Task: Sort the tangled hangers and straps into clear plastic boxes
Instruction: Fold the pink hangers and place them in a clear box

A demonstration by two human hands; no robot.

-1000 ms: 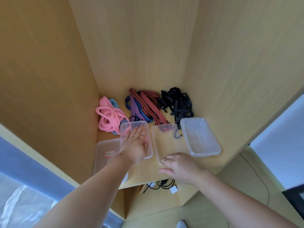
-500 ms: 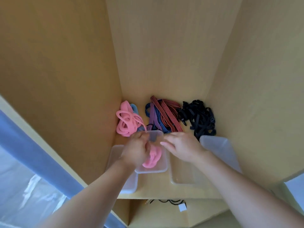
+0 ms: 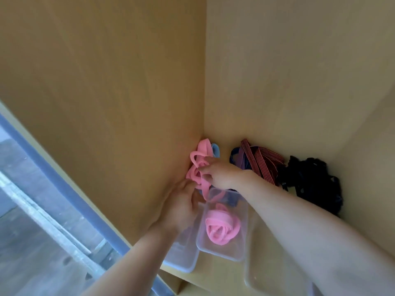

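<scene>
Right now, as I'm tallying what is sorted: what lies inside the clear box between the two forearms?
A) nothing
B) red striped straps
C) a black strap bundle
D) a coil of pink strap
D: a coil of pink strap lies in the clear box, while the black bundle and red striped straps lie on the shelf behind it, outside any box.

shelf (image 3: 215, 276): matt wood | box (image 3: 220, 252): clear plastic | pink straps (image 3: 197, 167): smooth
</scene>
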